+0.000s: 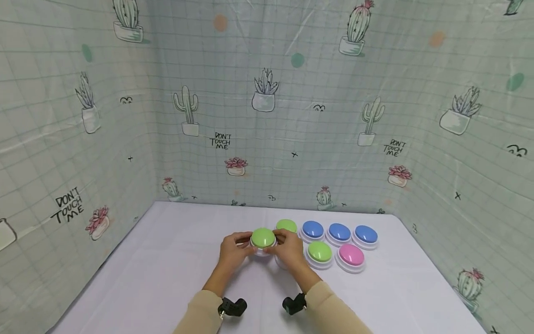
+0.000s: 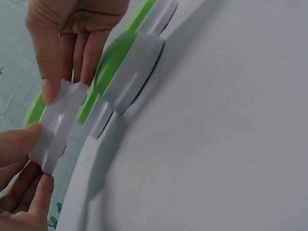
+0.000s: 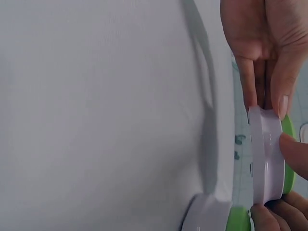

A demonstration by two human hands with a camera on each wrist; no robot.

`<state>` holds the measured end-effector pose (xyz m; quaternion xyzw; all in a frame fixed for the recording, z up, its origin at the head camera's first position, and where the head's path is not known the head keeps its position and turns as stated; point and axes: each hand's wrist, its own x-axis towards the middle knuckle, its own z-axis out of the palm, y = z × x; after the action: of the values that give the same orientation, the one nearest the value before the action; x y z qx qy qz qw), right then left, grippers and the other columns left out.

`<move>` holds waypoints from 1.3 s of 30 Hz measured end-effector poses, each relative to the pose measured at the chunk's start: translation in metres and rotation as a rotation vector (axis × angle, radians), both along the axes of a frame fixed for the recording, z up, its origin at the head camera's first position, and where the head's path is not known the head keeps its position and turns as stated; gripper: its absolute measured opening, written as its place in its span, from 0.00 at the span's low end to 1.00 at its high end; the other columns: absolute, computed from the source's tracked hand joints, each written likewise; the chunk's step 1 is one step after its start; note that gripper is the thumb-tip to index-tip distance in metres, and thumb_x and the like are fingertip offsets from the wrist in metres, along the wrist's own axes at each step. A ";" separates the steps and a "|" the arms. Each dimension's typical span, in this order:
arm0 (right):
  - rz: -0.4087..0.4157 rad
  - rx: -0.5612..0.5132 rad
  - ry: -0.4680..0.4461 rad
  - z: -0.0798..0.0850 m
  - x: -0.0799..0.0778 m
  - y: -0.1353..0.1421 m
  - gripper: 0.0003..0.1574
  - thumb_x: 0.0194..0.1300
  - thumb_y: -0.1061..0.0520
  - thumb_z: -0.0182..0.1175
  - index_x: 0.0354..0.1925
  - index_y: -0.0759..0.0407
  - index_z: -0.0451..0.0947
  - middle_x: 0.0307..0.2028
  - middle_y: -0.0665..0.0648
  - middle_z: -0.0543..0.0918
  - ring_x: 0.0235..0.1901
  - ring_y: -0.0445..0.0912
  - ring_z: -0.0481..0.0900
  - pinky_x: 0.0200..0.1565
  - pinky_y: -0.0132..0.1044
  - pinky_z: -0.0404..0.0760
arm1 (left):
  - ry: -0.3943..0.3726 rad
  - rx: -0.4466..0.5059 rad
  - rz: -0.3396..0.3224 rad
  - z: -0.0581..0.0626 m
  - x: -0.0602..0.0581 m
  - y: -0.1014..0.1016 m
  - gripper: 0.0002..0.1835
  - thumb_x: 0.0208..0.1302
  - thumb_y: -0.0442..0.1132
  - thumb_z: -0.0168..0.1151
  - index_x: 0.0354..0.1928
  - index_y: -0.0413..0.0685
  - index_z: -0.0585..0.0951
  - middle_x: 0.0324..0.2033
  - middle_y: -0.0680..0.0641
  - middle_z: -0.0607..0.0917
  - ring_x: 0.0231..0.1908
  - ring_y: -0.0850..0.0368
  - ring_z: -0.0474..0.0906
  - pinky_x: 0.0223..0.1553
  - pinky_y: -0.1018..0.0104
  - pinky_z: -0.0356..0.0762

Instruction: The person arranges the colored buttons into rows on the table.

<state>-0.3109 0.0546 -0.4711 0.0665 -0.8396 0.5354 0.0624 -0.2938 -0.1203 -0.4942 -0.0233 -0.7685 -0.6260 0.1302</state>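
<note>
A push button with a green dome [image 1: 263, 238] and a white round base [image 2: 55, 126] is lifted above the table between both hands. My left hand [image 1: 232, 254] pinches its left rim, thumb near the front and fingers behind. On the opposite rim my right hand [image 1: 290, 250] pinches in the same way. The right wrist view shows the white base [image 3: 267, 154] edge-on, clear of the tabletop. Just behind my right hand stands another green button [image 1: 286, 225], partly covered. A white base [image 1: 280, 263] peeks out below that hand, its top hidden.
Right of the hands, three blue buttons [image 1: 340, 232] stand in a back row. In front of them are a green button [image 1: 320, 252] and a pink button [image 1: 351, 255]. A white cloth covers the table [image 1: 179, 269]. Cactus-print sheeting [image 1: 292, 125] encloses the back and sides.
</note>
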 end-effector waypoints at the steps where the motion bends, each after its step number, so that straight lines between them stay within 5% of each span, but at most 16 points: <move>1: -0.006 -0.001 -0.001 0.001 -0.001 0.005 0.39 0.48 0.69 0.82 0.59 0.73 0.81 0.57 0.70 0.85 0.60 0.62 0.83 0.62 0.52 0.83 | 0.012 0.004 0.000 0.000 -0.001 0.006 0.24 0.54 0.22 0.77 0.56 0.29 0.84 0.53 0.34 0.85 0.58 0.37 0.82 0.58 0.59 0.85; 14: -0.067 -0.032 -0.022 0.011 -0.002 0.067 0.39 0.52 0.68 0.80 0.62 0.73 0.79 0.59 0.72 0.83 0.62 0.64 0.81 0.65 0.53 0.80 | 0.091 0.069 -0.073 0.004 -0.010 0.066 0.20 0.58 0.20 0.74 0.53 0.27 0.84 0.51 0.34 0.85 0.58 0.36 0.82 0.57 0.65 0.84; 22: -0.129 -0.049 -0.036 0.020 0.000 0.116 0.39 0.55 0.67 0.79 0.64 0.72 0.77 0.63 0.72 0.80 0.65 0.64 0.78 0.67 0.53 0.78 | 0.037 0.052 -0.153 0.015 -0.010 0.112 0.22 0.61 0.21 0.70 0.58 0.33 0.84 0.59 0.36 0.84 0.59 0.38 0.83 0.59 0.62 0.84; 39: -0.260 -0.017 -0.086 0.019 0.017 0.218 0.45 0.61 0.65 0.75 0.72 0.72 0.69 0.71 0.73 0.71 0.72 0.64 0.69 0.71 0.51 0.71 | -0.049 -0.080 -0.415 0.015 0.010 0.225 0.40 0.64 0.24 0.65 0.79 0.39 0.65 0.79 0.42 0.65 0.76 0.42 0.63 0.77 0.50 0.62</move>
<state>-0.2941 0.2728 -0.4522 -0.0662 -0.8385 0.5324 0.0958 -0.2838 0.1050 -0.4788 -0.1711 -0.7743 -0.6088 -0.0214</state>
